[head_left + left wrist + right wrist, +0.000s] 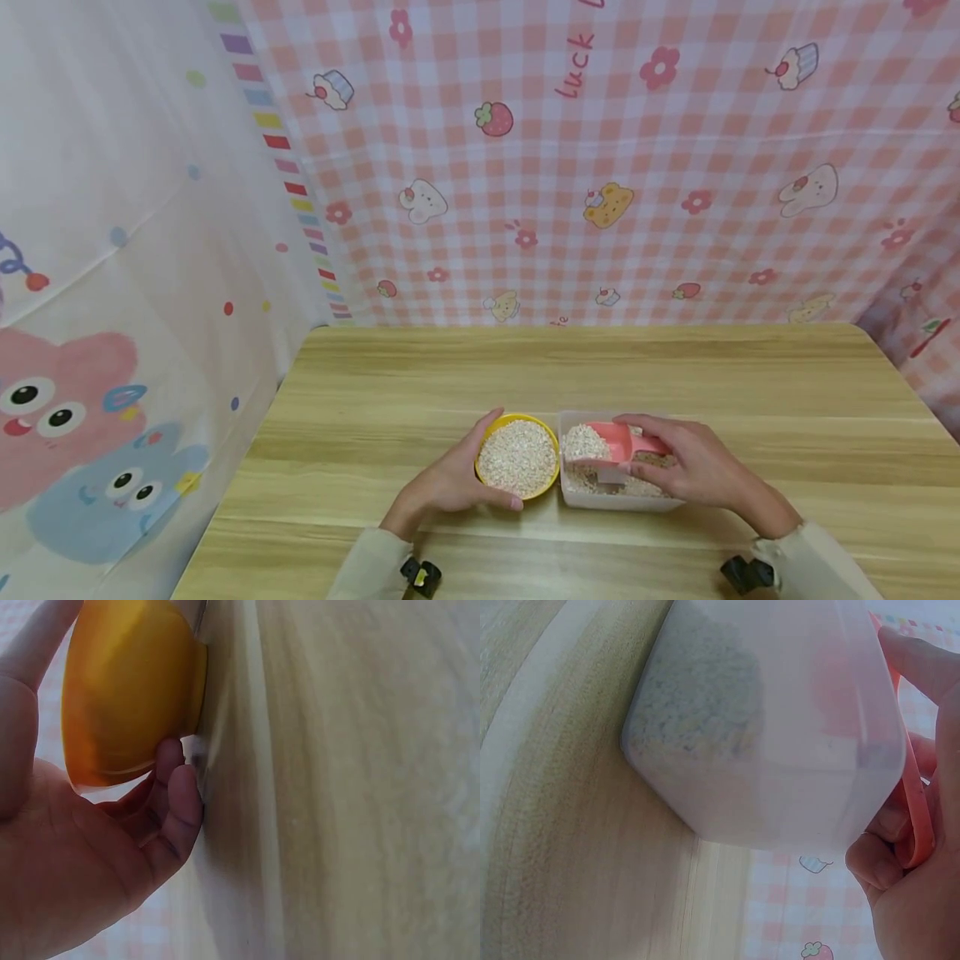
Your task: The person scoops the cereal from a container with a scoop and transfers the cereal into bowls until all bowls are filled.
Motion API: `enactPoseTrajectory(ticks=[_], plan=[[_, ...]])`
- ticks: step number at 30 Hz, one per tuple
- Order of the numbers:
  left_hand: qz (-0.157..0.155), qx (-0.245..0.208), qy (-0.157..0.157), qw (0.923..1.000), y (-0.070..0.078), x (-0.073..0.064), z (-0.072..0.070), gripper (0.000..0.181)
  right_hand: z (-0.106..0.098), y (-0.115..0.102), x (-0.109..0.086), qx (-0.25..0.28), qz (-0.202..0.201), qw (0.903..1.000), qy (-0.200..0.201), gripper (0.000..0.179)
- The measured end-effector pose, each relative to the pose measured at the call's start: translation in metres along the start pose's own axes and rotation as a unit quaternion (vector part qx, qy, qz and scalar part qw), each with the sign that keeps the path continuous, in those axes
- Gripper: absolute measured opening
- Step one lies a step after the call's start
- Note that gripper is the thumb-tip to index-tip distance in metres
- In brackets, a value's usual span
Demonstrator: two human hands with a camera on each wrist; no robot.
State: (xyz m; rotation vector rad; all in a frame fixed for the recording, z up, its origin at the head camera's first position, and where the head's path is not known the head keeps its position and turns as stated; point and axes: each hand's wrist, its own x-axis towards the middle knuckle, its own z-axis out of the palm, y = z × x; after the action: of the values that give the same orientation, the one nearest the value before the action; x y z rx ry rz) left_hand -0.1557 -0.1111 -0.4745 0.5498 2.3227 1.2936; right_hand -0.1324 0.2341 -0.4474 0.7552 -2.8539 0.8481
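My left hand (453,475) holds a yellow bowl (127,690) from its left side, the thumb on the near side and fingers round the far side. Pale oat flakes (517,457) fill the bowl close to its rim. Right beside it stands a translucent plastic container (618,501) with more flakes inside. Over this container my right hand (697,461) grips a pink scoop (618,440) by its handle. A heap of flakes sits in the scoop, whose mouth faces the bowl. In the right wrist view the fingers curl round the pink handle (917,817).
Bowl and container stand on a wood-grain table (420,375), toward its near side. A pink checked cloth (555,167) hangs behind the table, and a white cartoon-print cloth (150,275) at the left. Both wrists carry dark straps.
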Motion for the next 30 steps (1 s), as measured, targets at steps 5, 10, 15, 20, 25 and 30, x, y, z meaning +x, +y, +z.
enactPoseTrajectory(ticks=[5, 10, 15, 20, 25, 30], plan=[[0.003, -0.001, -0.001, 1.0, 0.0, 0.0, 0.0, 0.124, 0.0, 0.0, 0.001, 0.0, -0.001, 1.0, -0.001, 0.057], [-0.007, 0.007, 0.002, 0.9999, 0.001, -0.001, -0.001, 0.122, -0.001, -0.001, 0.001, 0.004, -0.001, 1.0, -0.006, 0.057], [-0.01, 0.014, 0.004, 0.9998, 0.0, 0.0, 0.0, 0.121, -0.007, -0.006, 0.001, 0.029, -0.006, 0.9995, -0.007, 0.057], [-0.009, 0.016, 0.004, 0.9998, 0.0, 0.0, 0.0, 0.121, -0.012, -0.012, 0.004, 0.026, -0.027, 0.9993, 0.006, 0.057], [-0.01, 0.017, 0.002, 0.9998, -0.002, 0.001, 0.0, 0.121, -0.016, -0.02, 0.009, 0.004, -0.061, 0.9978, 0.025, 0.057], [-0.01, 0.012, 0.002, 0.9999, -0.002, 0.001, 0.0, 0.122, -0.019, -0.03, 0.017, -0.017, -0.089, 0.9957, 0.022, 0.057]])
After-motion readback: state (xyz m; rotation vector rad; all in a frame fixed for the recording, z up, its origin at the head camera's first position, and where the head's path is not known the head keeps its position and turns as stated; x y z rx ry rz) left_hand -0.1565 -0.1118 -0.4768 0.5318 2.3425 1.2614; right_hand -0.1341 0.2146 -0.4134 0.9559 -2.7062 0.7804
